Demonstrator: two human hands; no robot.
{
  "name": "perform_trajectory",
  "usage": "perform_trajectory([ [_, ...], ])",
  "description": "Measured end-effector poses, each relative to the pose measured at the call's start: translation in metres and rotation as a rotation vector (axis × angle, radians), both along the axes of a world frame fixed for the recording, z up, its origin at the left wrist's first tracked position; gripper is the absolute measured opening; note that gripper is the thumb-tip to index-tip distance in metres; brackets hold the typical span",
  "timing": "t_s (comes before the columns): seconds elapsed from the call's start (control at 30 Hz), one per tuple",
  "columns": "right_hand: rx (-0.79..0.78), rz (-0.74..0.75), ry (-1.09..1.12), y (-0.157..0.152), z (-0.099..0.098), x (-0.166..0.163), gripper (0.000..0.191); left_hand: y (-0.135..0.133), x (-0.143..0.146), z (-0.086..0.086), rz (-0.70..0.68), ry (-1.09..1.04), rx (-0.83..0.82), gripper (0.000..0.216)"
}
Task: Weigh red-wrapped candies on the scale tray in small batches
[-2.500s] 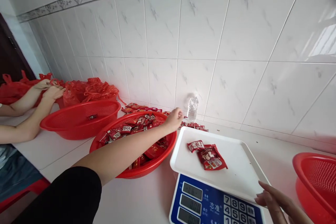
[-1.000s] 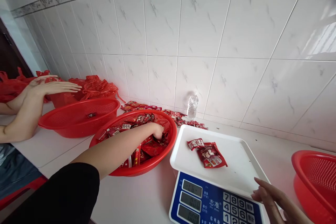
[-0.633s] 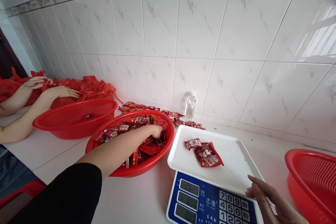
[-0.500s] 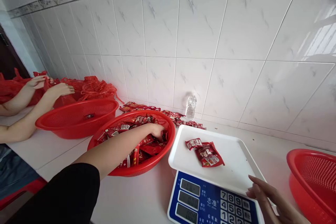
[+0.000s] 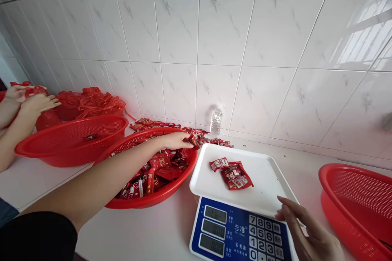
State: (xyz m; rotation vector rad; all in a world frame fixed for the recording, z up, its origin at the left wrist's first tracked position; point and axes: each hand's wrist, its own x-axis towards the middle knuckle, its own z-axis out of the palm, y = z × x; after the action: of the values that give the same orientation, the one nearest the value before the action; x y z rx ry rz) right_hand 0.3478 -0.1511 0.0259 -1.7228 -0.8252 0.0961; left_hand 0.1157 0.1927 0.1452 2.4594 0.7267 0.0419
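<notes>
My left hand reaches over the far rim of a red basket full of red candy packets and pinches one red packet at its fingertips. My right hand rests with fingers spread at the near right corner of the white tray, empty. The tray sits on a blue electronic scale and carries a few red candy packets.
A second red basket stands left, a third at the right edge. Loose packets and a small water bottle lie by the tiled wall. Another person's hands handle red bags at far left.
My left hand has come up out of the candy pile and moved right toward the basket's rim with a packet in its fingers. My right hand stays by the tray corner.
</notes>
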Motion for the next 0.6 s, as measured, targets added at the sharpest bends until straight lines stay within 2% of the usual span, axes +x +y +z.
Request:
perform_trajectory([
  [0.1,0.001,0.059,-0.053,0.000,-0.004,0.007,0.044,-0.027,0.012,0.007,-0.049,-0.011,0.010,0.033],
  [0.17,0.014,0.029,-0.024,0.001,-0.001,0.002,0.044,-0.050,0.023,0.006,-0.122,0.018,0.034,0.038],
  [0.3,0.058,-0.039,0.049,0.003,0.011,-0.016,0.042,-0.095,0.047,-0.009,-0.173,0.004,0.142,0.078],
  [0.37,0.080,-0.043,0.047,0.004,0.016,-0.021,0.042,-0.111,0.057,-0.019,-0.183,0.038,0.122,0.090],
  [0.47,0.092,-0.045,0.030,0.005,0.018,-0.023,0.041,-0.127,0.071,-0.033,-0.198,0.122,0.073,0.099],
  [0.6,0.095,-0.038,0.001,0.004,0.013,-0.017,0.039,-0.133,0.088,-0.043,-0.239,0.122,0.142,0.095],
])
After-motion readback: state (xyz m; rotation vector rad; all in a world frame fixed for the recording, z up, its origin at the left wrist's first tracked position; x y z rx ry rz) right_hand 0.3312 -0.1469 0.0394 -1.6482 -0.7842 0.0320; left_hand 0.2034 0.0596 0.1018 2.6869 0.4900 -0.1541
